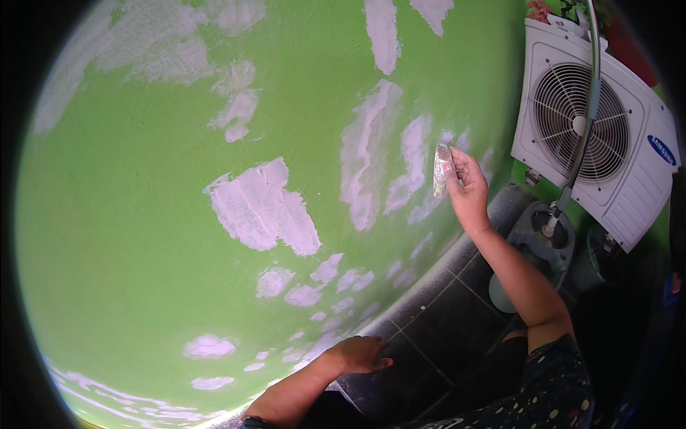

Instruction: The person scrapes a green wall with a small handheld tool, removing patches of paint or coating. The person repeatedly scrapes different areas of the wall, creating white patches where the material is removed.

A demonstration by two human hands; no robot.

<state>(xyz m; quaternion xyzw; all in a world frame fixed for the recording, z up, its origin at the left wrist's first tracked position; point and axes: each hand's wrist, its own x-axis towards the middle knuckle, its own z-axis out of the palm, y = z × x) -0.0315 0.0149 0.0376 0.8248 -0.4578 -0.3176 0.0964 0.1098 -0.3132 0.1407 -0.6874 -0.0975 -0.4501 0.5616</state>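
Note:
My right hand (468, 185) grips a small, flat, dust-whitened piece that looks like folded sandpaper (442, 171), thumb on its near face. It is held upright at the green painted wall (161, 225), over a few pale filler smears; whether it touches the wall I cannot tell. To its left are long filler patches (410, 161) with streaked surfaces. My left hand (360, 354) is low by the foot of the wall, empty, with the thumb apart from the loosely bent fingers. A large, ragged patch of white filler (262, 209) covers the middle of the wall.
A Samsung air-conditioner outdoor unit (579, 123) is mounted at the right. In front of it rises a metal pole (581, 145) from a grey plastic base (544, 236). Dark floor tiles (429, 332) meet the wall along a dusty white edge (407, 300).

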